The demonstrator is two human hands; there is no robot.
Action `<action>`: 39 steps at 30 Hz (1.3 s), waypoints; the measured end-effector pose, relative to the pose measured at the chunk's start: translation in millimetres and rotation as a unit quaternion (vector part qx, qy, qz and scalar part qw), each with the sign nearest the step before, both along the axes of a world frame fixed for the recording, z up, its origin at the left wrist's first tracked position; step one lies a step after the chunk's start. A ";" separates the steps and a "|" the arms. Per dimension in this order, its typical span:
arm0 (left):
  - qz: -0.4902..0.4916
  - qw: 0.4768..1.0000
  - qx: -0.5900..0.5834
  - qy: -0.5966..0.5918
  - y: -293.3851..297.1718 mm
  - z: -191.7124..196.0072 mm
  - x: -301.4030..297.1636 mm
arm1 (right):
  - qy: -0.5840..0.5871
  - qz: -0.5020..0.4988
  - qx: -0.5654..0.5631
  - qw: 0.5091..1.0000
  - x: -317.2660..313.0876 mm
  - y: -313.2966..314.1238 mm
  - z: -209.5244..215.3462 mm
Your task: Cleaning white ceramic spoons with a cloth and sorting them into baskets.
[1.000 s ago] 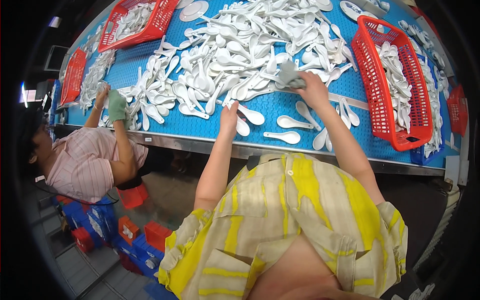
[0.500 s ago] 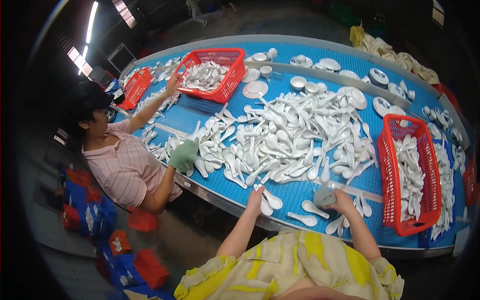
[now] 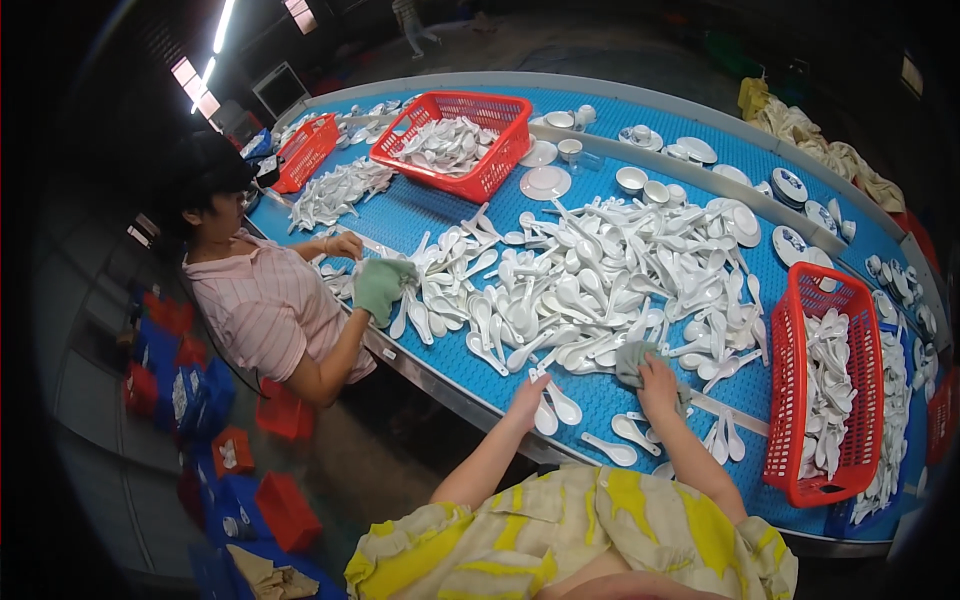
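Observation:
My left hand (image 3: 524, 402) is closed on the handles of white spoons (image 3: 564, 403), their bowls hanging toward me. A grey-green cloth (image 3: 632, 360) is gripped in my right hand (image 3: 658, 388), which sits at the near edge of a large spoon pile (image 3: 590, 270). Between my hands and the belt's near edge lie a few loose spoons (image 3: 610, 450), some partly under my right forearm. More spoons (image 3: 725, 440) lie fanned out to the right of that forearm.
At right stands a red basket (image 3: 785, 400) of spoons; another red basket (image 3: 480, 180) stands farther back. A co-worker (image 3: 265, 310) at left has a green cloth (image 3: 383, 288) by one hand. Bowls (image 3: 631, 180) and plates (image 3: 545, 183) sit along the blue belt (image 3: 460, 375).
My right hand moved forward and left with the cloth, to the pile's edge. My left hand still holds spoons. The co-worker's far hand left the basket and came back near the spoons.

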State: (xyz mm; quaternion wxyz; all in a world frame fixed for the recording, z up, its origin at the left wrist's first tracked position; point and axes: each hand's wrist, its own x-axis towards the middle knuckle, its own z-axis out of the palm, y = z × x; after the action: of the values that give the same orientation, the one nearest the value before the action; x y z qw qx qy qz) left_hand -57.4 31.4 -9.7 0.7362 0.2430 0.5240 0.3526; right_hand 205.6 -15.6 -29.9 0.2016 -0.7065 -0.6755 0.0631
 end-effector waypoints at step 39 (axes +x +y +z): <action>-0.283 0.847 0.300 0.335 15.5 16.2 126.1 | 0.490 -0.343 0.185 0.780 132.2 -135.9 80.5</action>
State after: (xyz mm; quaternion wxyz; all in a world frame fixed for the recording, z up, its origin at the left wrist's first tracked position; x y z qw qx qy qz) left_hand 68.7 46.8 6.4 0.4751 0.6935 0.5156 0.1660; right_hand 337.7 -151.5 50.6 0.6404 -0.7145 -0.1968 0.2017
